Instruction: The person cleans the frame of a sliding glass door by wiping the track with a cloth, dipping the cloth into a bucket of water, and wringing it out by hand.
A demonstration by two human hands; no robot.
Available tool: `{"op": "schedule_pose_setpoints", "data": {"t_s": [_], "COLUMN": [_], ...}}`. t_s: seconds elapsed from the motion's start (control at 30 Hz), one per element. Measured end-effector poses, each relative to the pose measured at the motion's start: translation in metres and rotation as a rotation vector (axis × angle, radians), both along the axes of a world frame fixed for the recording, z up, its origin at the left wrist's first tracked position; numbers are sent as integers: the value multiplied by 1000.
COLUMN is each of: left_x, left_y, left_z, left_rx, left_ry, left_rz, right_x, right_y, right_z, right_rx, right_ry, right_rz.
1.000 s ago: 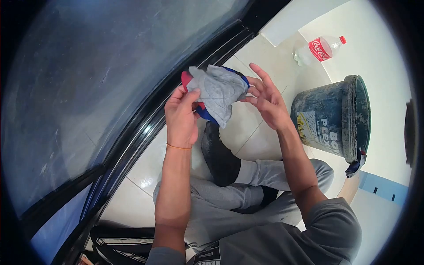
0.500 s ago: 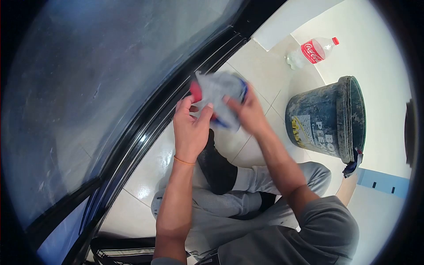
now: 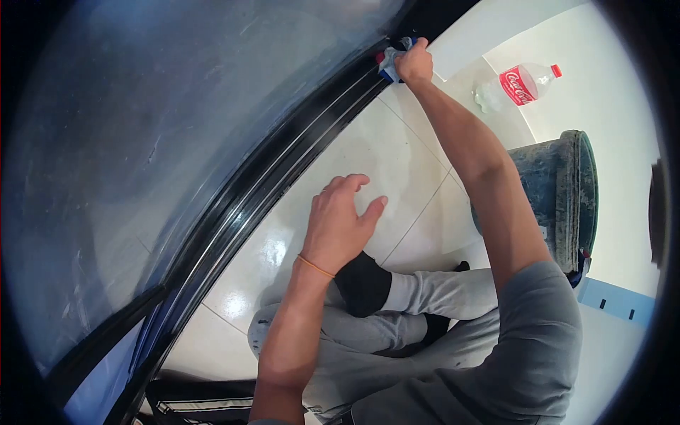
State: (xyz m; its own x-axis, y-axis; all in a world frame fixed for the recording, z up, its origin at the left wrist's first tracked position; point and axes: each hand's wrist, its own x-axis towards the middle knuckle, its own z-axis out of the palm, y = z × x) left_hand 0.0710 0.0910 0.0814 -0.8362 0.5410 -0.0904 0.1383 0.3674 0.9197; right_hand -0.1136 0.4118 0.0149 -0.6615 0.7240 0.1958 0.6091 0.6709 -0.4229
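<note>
My right hand [image 3: 416, 62] is stretched out to the far end of the black frame [image 3: 312, 131] and grips a grey, blue and red cloth [image 3: 389, 64]. The cloth is pressed against the frame near its corner, partly hidden by my fingers. My left hand [image 3: 341, 218] hovers above the tiled floor with its thumb and fingers apart and nothing in it. An orange band [image 3: 316, 266] circles the left wrist. Beside the frame rises a large, scratched glass pane [image 3: 163, 127].
A dirty dark bucket [image 3: 545, 191] stands at the right, partly behind my right arm. Beyond it is a Coca-Cola bottle [image 3: 520, 83] with a red cap. My crossed legs [image 3: 446, 294] are below my hands. A black bag-like item [image 3: 205, 400] lies at the lower left.
Both hands were on the cloth in front of me. My right hand has carried it up and away to the frame's corner, while my left hand has let go and moved slightly right and down.
</note>
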Motion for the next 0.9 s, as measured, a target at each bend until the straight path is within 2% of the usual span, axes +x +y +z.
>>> {"op": "schedule_pose_setpoints", "data": {"t_s": [0.1, 0.2, 0.3, 0.43, 0.5, 0.53, 0.57, 0.63, 0.67, 0.7, 0.73, 0.83, 0.9], "left_x": [2, 2, 1, 0, -2, -3, -4, -3, -3, -3, -2, -3, -6], "left_y": [-1, -2, -4, 1, 3, 5, 7, 10, 9, 7, 5, 3, 1], "left_z": [4, 6, 12, 15, 18, 22, 25, 30, 32, 34, 35, 28, 23], "left_rx": [-64, -89, -69, 103, 255, 344, 434, 561, 622, 578, 577, 581, 614], "left_ry": [29, 64, 75, 124, 144, 148, 149, 235, 280, 321, 360, 445, 344], "left_rz": [-57, -61, -30, 54, 160, 233, 306, 420, 476, 507, 512, 511, 517], "right_x": [-16, -36, -31, -32, -14, 0, 9, 39, 56, 81, 101, 152, 169], "right_y": [7, 12, 5, -21, -51, -77, -95, -148, -186, -232, -264, -339, -359], "right_z": [-15, -38, -19, -18, -20, -3, -10, -24, -24, 4, 2, -14, -22], "right_rx": [-6, 160, 171, 21, -105, -25, -127, 10, -125, -200, -256, -424, -536], "right_ry": [-250, -489, -555, -528, -435, -483, -461, -473, -447, -403, -370, -339, -346], "right_rz": [80, 246, 344, 282, 247, 320, 333, 569, 523, 456, 492, 702, 837]}}
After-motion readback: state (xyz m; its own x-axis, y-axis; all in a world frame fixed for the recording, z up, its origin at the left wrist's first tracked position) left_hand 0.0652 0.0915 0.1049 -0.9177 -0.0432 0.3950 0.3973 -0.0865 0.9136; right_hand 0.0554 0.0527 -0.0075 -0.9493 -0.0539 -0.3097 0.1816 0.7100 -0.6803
